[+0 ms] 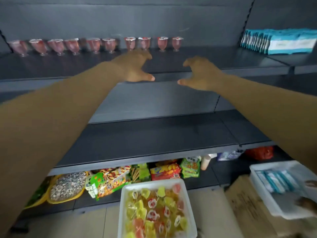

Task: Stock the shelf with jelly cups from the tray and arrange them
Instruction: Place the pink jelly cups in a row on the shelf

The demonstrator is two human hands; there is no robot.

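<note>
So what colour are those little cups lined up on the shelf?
Pinkish red, with white lids; the cups show in the head view, along the back of the shelf.

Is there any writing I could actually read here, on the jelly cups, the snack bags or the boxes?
None can be read.
Jelly cups on the shelf: lids printed, too blurred.
Snack bags on the bottom shelf: large characters, too blurred to quote.
Blue-and-white packs: no legible text.
Cardboard box: faint print, too small.
</note>
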